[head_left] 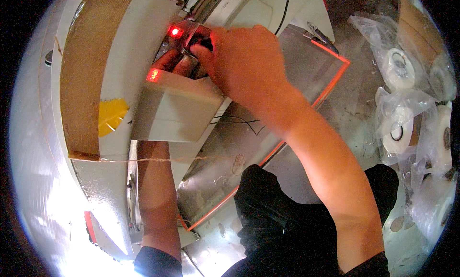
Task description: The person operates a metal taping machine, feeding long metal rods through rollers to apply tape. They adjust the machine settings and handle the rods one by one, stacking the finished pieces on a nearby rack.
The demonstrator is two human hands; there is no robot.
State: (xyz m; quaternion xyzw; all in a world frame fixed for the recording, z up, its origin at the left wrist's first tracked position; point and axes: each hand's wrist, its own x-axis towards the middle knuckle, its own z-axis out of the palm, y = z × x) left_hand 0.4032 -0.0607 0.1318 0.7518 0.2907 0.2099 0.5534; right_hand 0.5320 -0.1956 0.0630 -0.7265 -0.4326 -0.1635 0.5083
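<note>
My right hand [247,61] reaches up to a white machine, its thumb and fingers bent together at a small dark part [203,39] that I cannot name. My left forearm passes beneath a white box-shaped cover [179,107]. Beyond the cover's top edge, the fingers of my left hand [184,65] show, curled close to the right thumb; the palm is hidden. A red light [176,32] glows just left of the fingers and tints them. What the left fingers hold, if anything, cannot be made out.
A brown band [88,76] runs along the machine's left part, beside a yellow patch [113,116]. Twisted string [153,159] crosses below the cover. Orange tape [330,80] marks the floor. Pliers-like tool [320,36] lies upper right; plastic-wrapped white rolls [398,68] line the right.
</note>
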